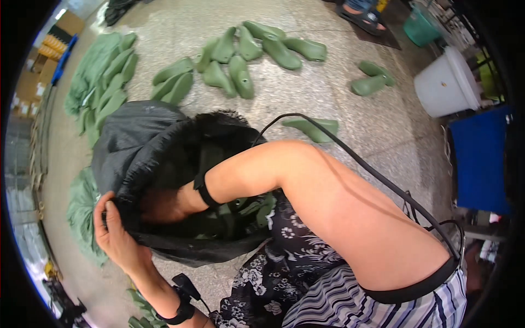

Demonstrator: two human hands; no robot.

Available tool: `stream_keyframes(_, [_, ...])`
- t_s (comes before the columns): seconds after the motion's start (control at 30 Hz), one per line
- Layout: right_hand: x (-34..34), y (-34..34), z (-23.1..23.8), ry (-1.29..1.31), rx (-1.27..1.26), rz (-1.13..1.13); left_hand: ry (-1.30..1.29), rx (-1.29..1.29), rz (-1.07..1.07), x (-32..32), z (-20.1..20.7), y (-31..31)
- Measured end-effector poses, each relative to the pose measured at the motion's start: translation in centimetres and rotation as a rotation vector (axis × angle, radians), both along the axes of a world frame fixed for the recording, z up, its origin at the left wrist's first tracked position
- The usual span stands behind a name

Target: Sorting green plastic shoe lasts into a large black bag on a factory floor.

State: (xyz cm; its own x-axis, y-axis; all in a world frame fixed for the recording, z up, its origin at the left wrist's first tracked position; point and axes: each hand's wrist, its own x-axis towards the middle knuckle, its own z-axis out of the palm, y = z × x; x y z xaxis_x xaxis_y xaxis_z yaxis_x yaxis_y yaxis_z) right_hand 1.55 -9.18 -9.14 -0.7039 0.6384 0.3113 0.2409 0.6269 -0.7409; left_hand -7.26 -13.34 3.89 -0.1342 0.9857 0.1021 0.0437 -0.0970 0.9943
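My left hand grips the rim of the black woven sack, seemingly keeping its mouth open for my right hand, which is sunk inside beside green shoe lasts, too shadowed to tell whether it grasps one.

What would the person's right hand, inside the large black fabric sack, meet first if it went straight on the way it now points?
Probably the left inner wall of the large black fabric sack; the right hand points leftward toward it, though shadow leaves depth unclear.
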Motion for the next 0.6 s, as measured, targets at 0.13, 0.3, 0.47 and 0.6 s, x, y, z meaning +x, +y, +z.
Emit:
stream_keyframes(0.13, [5.6,-1.5,-0.9,0.303,0.755,0.108,0.193,0.080,-0.050,1.8,-1.8,1.9])
stream_keyframes(0.3, [27.0,-6.0,-5.6,-0.503,0.034,-0.579,0.075,0.023,-0.032,2.4,-4.2,3.6])
stream_keyframes(0.47, [37.3,-11.2,-12.9,-0.769,-0.258,-0.842,0.176,0.036,0.105,3.4,-6.2,4.6])
stream_keyframes(0.6, [37.3,-10.3,-12.7,-0.474,-0.846,-0.849,0.106,0.052,0.099,1.6,-5.4,4.3])
